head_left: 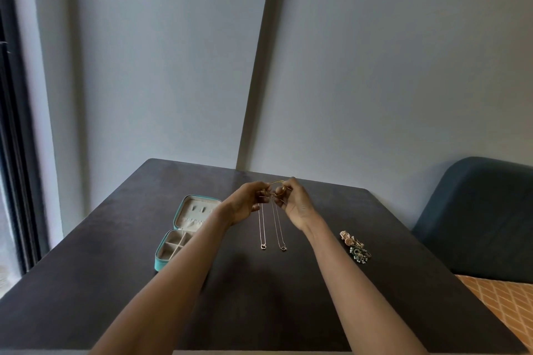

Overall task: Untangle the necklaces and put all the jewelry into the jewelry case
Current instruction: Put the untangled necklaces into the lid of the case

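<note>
Above the dark table [115, 253], mid-width, left hand [245, 206] and right hand [294, 204] pinch the tangled necklaces [272, 228]; open teal jewelry case [180, 232] left, loose jewelry pile [355, 246] right.

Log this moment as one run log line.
left hand: pinches necklaces | right hand: pinches same chains | pendants hang above table | jewelry case: open | jewelry pile: on table

case [161, 262] teal (beige lining) | table [115, 282] dark brown | chair [476, 219] navy | necklaces [272, 228] gold
</note>
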Demonstrator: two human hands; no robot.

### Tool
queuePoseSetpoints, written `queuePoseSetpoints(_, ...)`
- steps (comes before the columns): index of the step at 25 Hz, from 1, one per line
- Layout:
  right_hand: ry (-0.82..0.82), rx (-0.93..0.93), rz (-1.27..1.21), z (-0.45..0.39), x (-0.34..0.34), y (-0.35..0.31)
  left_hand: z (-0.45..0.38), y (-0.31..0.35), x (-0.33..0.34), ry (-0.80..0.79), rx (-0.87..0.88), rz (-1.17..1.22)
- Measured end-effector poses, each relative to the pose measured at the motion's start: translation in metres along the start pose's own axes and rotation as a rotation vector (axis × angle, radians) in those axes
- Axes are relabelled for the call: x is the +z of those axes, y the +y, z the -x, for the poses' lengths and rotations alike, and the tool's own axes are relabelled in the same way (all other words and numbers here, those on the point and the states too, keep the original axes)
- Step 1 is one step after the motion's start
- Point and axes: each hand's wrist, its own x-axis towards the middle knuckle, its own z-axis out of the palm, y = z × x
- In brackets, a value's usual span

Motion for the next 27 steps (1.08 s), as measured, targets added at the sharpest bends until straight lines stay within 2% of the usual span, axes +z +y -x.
queuePoseSetpoints(6, -0.024, -0.079, 0.086, -0.003, 0.007, -0.021, 0.003, -0.005, -0.009, -0.027, -0.075, 0.019)
queuePoseSetpoints(10, -0.061, -0.066, 0.098, -0.001, 0.018, -0.030, 0.007, -0.004, -0.012, -0.030, -0.070, 0.025)
queuePoseSetpoints(17, -0.241, -0.089, 0.495, -0.008, 0.060, -0.023, 0.029, 0.001, -0.053, 0.083, -0.048, 0.103)
queuePoseSetpoints(20, -0.324, -0.117, 0.624, -0.012, 0.088, -0.016, 0.043, 0.012, -0.089, 0.126, -0.046, 0.032)
queuePoseSetpoints(23, -0.396, -0.100, 0.686, -0.016, 0.111, -0.009, 0.058, 0.024, -0.113, 0.197, 0.108, -0.190)
queuePoseSetpoints(25, -0.440, -0.080, 0.733, -0.017, 0.125, -0.003, 0.069, 0.031, -0.120, 0.154, 0.238, -0.294)
queuePoseSetpoints(27, -0.455, -0.061, 0.778, -0.018, 0.137, 0.003, 0.073, 0.035, -0.132, 0.123, 0.285, -0.360)
